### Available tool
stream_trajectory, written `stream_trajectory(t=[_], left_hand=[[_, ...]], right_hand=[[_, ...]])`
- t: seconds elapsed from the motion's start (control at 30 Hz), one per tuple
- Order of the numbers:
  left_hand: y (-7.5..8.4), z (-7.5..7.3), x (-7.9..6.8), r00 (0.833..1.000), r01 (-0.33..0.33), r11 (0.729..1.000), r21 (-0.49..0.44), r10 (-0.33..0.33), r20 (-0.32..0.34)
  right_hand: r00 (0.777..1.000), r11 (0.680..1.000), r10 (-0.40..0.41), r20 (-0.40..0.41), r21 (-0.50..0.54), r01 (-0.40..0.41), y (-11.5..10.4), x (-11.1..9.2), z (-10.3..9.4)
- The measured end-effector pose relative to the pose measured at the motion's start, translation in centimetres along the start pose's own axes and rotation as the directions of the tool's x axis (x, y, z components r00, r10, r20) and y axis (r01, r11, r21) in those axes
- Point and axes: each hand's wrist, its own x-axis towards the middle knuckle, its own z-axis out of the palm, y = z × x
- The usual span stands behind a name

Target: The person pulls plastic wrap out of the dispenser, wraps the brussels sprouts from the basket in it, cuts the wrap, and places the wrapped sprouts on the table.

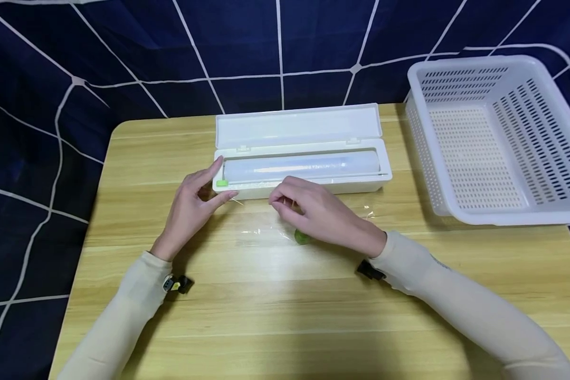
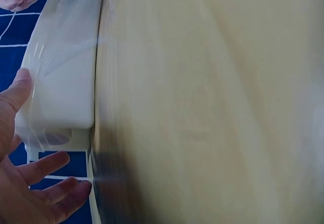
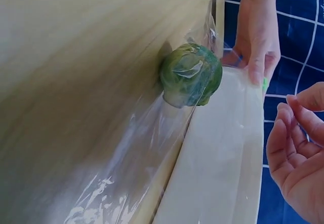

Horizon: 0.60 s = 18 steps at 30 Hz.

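A long white cling film box (image 1: pixel 266 191) lies with its lid (image 1: pixel 294 129) folded back, showing the film roll (image 1: pixel 296 166) inside. My left hand (image 1: pixel 190 198) grips the box's left end, thumb at the front and index finger at the back corner, beside a green cutter slider (image 1: pixel 222 183). Its other fingers (image 2: pixel 48 169) spread past the end. Above the box's front edge, my right hand (image 1: pixel 320 211) has curled fingers, thumb against index fingertip. No held thing shows there. A round green piece of produce (image 3: pixel 190 77), covered by clear film (image 3: pixel 152 133), sits before the box, partly hidden under the right hand in the head view.
A white perforated plastic basket (image 1: pixel 461 208) stands at the right of the wooden table (image 1: pixel 247 316). A dark blue cloth with white lines (image 1: pixel 247 42) hangs behind and at the left. A thin pale stick (image 1: pixel 235 201) shows near the left thumb.
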Motion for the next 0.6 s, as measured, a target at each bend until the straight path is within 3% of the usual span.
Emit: stream_trajectory(t=[0.13,0.43,0.6], left_hand=[[-0.2,-0.1,0.3,0.999,-0.051,0.999,0.012,0.051,-0.015],[-0.1,-0.2,0.1,1.000,-0.005,1.000,-0.024,0.005,0.001],[0.0,0.0,0.3,1.000,0.002,0.994,-0.114,0.001,0.023]], right_hand=[[1.000,1.000,0.004,-0.015,0.008,-0.004,-0.1,0.8,0.4],[0.999,1.000,0.013,-0.052,0.020,-0.012,-0.2,3.0,1.0],[0.999,1.000,0.025,-0.042,0.019,-0.024,-0.5,4.1,1.3]])
